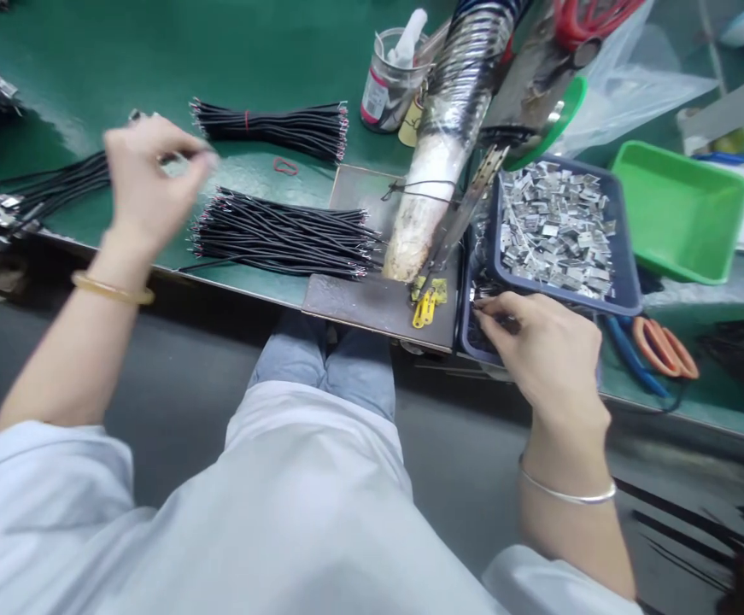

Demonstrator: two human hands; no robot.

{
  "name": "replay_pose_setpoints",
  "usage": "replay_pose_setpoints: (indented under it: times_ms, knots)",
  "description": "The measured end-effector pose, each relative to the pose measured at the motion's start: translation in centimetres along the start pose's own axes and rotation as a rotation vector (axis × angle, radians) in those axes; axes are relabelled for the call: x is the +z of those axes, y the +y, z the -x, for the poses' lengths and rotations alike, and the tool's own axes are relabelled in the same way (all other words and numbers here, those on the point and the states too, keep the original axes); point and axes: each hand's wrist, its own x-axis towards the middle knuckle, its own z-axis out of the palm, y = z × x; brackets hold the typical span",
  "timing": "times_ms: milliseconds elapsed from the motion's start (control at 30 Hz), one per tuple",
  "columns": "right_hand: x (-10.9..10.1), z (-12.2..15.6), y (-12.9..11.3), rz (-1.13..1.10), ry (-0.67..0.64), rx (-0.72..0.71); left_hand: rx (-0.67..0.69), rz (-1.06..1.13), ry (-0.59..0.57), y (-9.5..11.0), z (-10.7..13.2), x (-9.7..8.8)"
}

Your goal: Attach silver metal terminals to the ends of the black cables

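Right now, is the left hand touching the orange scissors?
No, the left hand pinches black wires far left; the orange scissors lie by the right hand.

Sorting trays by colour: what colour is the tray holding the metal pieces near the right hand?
Dark blue; the tray shows best in the head view.

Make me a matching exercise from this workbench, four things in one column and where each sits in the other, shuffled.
Things:
1 green tray
2 orange-handled scissors
3 red rubber band
4 blue tray of metal clips

Places:
A between the tied wire bundle and the loose wire pile
B close beside the right hand, on its right
C furthest right of the four
D just beyond the right hand's fingers

Pairs: 1-C, 2-B, 3-A, 4-D
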Motion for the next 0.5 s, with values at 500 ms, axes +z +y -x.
replay_pose_setpoints:
  times_ms: [500]
  knots:
    - [-1.1, 1.9, 0.2, -0.166, 0.306, 0.121, 0.084, 0.47, -0.012, 9.9, 3.0, 7.1]
